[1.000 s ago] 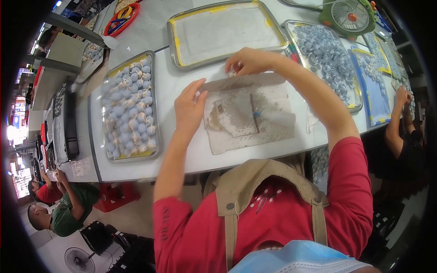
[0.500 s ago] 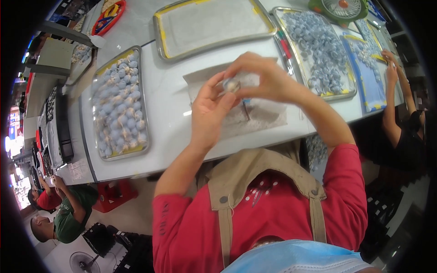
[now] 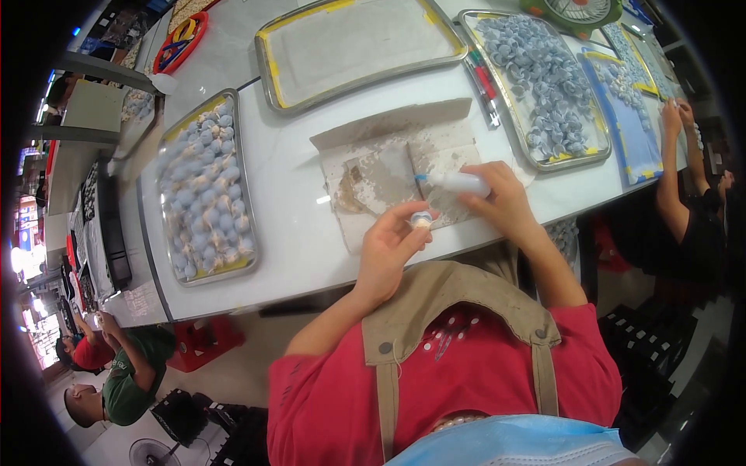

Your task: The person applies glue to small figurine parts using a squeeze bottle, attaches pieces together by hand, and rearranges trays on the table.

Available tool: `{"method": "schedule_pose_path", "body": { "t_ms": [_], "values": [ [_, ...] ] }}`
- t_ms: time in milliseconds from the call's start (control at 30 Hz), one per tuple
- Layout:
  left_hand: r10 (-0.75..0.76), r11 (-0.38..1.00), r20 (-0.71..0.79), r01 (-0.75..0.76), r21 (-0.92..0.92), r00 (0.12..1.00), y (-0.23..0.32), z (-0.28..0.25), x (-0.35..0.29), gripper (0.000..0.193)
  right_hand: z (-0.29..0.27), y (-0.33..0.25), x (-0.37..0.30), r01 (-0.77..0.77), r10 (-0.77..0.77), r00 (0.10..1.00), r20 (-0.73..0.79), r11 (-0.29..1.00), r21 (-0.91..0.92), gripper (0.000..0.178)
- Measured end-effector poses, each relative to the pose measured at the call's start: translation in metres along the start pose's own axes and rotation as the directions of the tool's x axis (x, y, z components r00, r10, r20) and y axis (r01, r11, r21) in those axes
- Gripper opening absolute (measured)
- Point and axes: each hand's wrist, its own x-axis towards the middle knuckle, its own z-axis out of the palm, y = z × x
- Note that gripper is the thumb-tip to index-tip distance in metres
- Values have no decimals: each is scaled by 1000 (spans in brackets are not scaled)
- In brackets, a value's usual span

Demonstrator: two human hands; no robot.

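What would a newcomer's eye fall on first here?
Probably the blue-grey balls crowding a metal tray at left, and the bluish cup-shaped pieces heaped at upper right. Near the centre, the left hand holds a small pale piece; the right hand is at a white squeeze bottle.

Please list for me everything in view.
Table: one, white, middle
Left tray: one, silver, left
Balls: many, blue-grey, left tray
Lined tray: one, silver, far centre
Right tray: one, silver, far right
Cupped pieces: many, blue-grey, right tray
Blue tray: one, blue, beside right tray
Cardboard: one, pale, centre
Slim tools: several, reddish, beside right tray
Basket: one, red, far left
Small fan: one, green, far right
Stool: one, red, lower left
Workers: at least three, green, red, black clothes, sides
Small piece: one, bluish, cream, left grip
Bottle: one, whitish, right grip
Shirt: one, red, bottom
Apron: one, tan, over shirt
Mask: one, blue, bottom
Left grip: one, bare, centre
Right grip: one, bare, centre right
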Motion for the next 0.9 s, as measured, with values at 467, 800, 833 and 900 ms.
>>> {"method": "schedule_pose_path", "body": {
  "t_ms": [467,800,833,900],
  "values": [
    [44,998,-60,-47,-43,997,-8,5,-8,37,-14,-30,-34,-56,194,971,-141,756,652,28],
    [48,998,-75,-45,48,996,-10,8,-11,37,-27,-41,-34,232,-194,925,-327,969,81,34],
    [60,997,-78,-57,44,995,-10,8,-12,37,-27,-42,-33,232,-194,925,-326,969,83,34],
    [64,997,-77,-60,50,995,-11,8,-11,37,-26,-46,-32,247,-212,922,-323,966,71,34]
  ]
}}
